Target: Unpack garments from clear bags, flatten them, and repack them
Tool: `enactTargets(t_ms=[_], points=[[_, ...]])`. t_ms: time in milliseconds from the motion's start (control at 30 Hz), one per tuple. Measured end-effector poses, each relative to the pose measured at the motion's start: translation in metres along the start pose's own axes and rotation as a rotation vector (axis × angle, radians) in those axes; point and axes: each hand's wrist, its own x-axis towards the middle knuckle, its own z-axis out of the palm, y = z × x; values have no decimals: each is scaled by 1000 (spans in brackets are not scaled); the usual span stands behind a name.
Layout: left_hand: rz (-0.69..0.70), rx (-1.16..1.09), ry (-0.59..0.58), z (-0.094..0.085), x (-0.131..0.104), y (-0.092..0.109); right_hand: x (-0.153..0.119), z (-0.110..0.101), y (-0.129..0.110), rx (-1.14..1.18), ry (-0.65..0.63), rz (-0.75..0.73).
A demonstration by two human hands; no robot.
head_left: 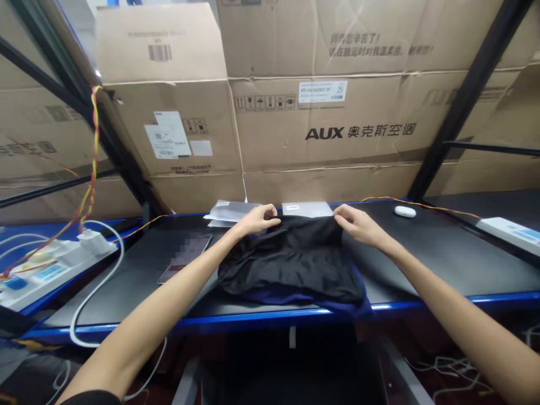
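Fabric (295, 256), black over dark blue, lies midway along the tabletop (442, 256), its near right corner drooping past the edge; from where I stand, that overhang might drag it down should either pinch slip. The left hand (256, 218) nips its far left part, the right hand (360, 226) its far right corner. A phone (189, 260) lies left, a white case (405, 212) right; cardboard (274, 126) walls the far side.

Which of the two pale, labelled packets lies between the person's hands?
The packet on the right, just beyond the black cloth, between left hand and right hand; the other packet lies on the left hand's outer side.
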Motion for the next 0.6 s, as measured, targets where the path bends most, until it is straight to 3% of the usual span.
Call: enactTargets(t_ms=[100, 200, 367, 500, 600], points=[[-66, 167, 47, 9, 0, -3, 15, 9, 11, -99, -33, 38], [-84, 311, 2, 17, 0, -5, 19, 20, 18, -250, -110, 72], [22, 358, 67, 6, -3, 6, 10, 23, 19, -355, -84, 56], [160, 270, 69, -9, -21, 36, 6, 20, -1, -325, 35, -77], [239, 266, -67, -6, -48, 55, 1, 24, -26, -163, -56, -163]])
